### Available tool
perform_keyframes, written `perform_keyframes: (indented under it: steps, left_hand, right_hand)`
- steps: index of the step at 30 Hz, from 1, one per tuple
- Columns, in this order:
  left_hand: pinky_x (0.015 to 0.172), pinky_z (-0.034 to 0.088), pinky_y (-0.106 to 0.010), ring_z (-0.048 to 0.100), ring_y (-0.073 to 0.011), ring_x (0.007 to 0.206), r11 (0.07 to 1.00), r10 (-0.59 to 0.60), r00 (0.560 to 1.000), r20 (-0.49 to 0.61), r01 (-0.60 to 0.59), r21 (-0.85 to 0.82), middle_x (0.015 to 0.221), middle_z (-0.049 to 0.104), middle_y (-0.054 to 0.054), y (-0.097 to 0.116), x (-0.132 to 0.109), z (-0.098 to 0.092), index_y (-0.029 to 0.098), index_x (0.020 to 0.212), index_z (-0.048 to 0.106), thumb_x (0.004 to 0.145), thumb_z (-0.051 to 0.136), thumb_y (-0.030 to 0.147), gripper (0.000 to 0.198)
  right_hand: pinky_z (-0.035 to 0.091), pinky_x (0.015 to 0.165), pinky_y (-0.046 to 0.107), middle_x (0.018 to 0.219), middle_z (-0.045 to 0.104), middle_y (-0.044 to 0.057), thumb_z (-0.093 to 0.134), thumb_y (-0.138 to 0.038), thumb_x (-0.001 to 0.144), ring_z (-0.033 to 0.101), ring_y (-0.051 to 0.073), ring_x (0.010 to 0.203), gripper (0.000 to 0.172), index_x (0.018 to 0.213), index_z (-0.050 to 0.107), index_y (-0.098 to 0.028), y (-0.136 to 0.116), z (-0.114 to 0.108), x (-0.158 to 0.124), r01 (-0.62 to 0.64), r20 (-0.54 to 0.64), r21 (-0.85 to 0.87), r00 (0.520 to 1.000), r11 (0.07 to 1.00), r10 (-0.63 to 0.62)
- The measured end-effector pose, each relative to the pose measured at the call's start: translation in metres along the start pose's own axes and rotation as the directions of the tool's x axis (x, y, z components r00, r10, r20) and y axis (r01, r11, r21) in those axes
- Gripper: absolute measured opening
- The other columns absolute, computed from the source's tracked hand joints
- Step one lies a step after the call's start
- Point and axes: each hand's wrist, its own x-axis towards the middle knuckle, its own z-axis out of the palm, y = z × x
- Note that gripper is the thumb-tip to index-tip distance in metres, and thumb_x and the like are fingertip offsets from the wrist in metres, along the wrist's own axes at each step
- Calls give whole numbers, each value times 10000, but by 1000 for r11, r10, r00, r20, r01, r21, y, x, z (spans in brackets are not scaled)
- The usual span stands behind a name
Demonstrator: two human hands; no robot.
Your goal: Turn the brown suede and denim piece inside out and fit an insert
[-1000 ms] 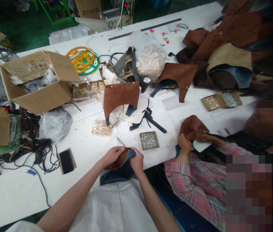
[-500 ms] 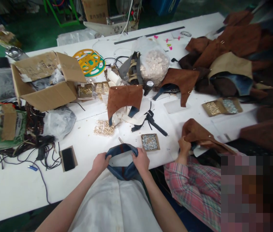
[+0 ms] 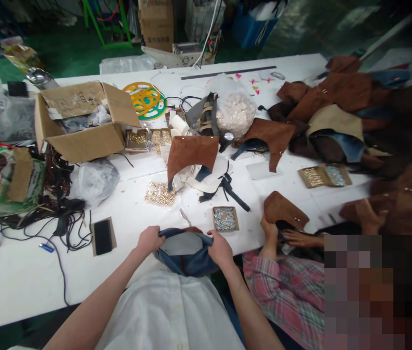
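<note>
A blue leather piece [image 3: 186,261] with a brown stripe is held just in front of my body, at the table's near edge. It bends into a loop, and a pale grey surface shows in its opening. My left hand [image 3: 150,239] pinches its left rim between thumb and fingers. On the opposite rim, my right hand [image 3: 221,249] has a similar closed grip. Just beyond the loop lies a small thin metal tool [image 3: 185,216], its kind unclear. A shallow cardboard box of small silvery metal parts [image 3: 224,218] sits beyond my right hand.
Brown suede pieces [image 3: 193,151] and gold-coloured studs [image 3: 159,193] lie ahead. To the left are a cardboard box [image 3: 85,146], a phone [image 3: 102,236] and tangled cords. At right, a co-worker's hand [image 3: 269,231] grips a suede piece [image 3: 285,210].
The blue piece's opening has narrowed, and its near side bulges more. My hands are slightly farther apart, still gripping the rim. The view has shifted; the co-worker's suede piece has turned.
</note>
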Motion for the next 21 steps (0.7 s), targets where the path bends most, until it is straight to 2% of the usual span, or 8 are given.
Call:
perform_keyframes:
  steps: [3,7,10,12,14,16,19,21]
  left_hand:
    - [910,568,-442,758,-378,1074,999,-54,998,-39,54,3,1094,790,-222,-4,-5,0,176,989,772,958,607,457,327]
    - [928,578,-514,760,-439,1085,993,-102,994,-33,100,-55,1122,781,-299,4,-7,-2,119,1025,787,988,574,541,474]
    - [918,591,-525,762,-455,1086,983,-72,997,16,74,-166,1135,787,-304,15,-5,-8,106,1058,788,919,691,567,490]
    - [852,616,-438,792,-380,991,955,6,996,91,22,-297,1052,825,-209,22,-4,-13,155,1029,801,852,778,575,456]
    - [717,618,-363,796,-307,806,856,83,979,184,24,-516,886,829,-133,27,-4,-18,167,945,809,838,794,515,364]
    - [637,608,-330,770,-260,695,718,125,967,221,65,-693,806,817,-100,29,-6,-23,155,919,812,866,739,404,265]
    - [693,643,-340,775,-246,771,493,130,976,172,87,-866,938,846,-96,25,-10,-27,153,1067,831,860,758,342,289]
    - [759,669,-371,785,-267,875,309,145,974,171,120,-944,1067,853,-109,19,-13,-30,166,1180,828,828,858,399,423]
  right_hand:
    - [496,807,358,1058,808,109,559,-103,898,775,293,982,322,1125,718,-265,-10,-5,-6,-59,-31,-173,998,983,54]
    - [489,772,365,1000,804,144,575,-135,924,780,292,910,258,1124,711,-225,-26,-9,-12,-29,-69,-275,998,961,10]
    - [509,773,370,996,805,134,778,-329,840,761,309,915,282,1091,725,-214,-31,-9,-9,-8,-26,-147,1000,989,4]
    - [522,759,350,973,811,95,863,-404,734,747,296,904,363,1015,742,-209,-28,-7,-4,-3,80,92,997,996,-5]
    - [522,748,325,937,807,52,827,-377,728,734,265,880,294,957,745,-211,-21,-4,2,-1,100,278,995,961,-28]
    - [527,772,327,923,797,41,733,-318,768,731,257,886,211,954,749,-220,-9,-1,9,-17,28,288,1000,957,9]
    - [556,896,363,1071,806,83,662,-251,771,747,280,1030,298,1048,772,-234,8,3,17,-92,-75,186,991,978,108]
    - [573,974,393,1215,803,108,683,-241,755,750,294,1125,429,1174,775,-231,14,7,20,-141,-63,257,985,956,162]
